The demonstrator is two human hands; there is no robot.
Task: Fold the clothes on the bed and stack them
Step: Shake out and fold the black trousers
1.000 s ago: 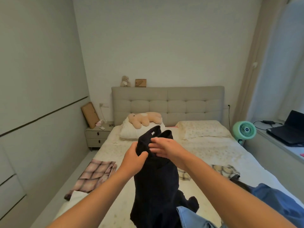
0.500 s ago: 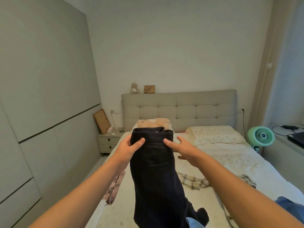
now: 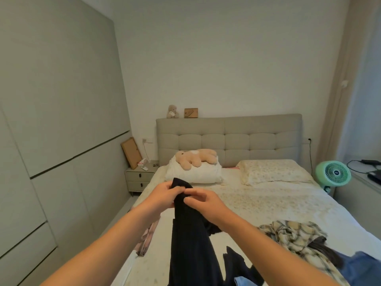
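While pinched between both hands' fingers [image 3: 179, 190], black garment [image 3: 190, 236] hangs

black trousers [image 3: 190, 240]: lower end runs off the bottom edge below my grip.
pink plaid cloth [image 3: 146, 238]: mostly hidden behind my left forearm.
blue garment [image 3: 359, 267]: cut by the right edge.
laptop [image 3: 375, 176]: far right of my grip, cropped.
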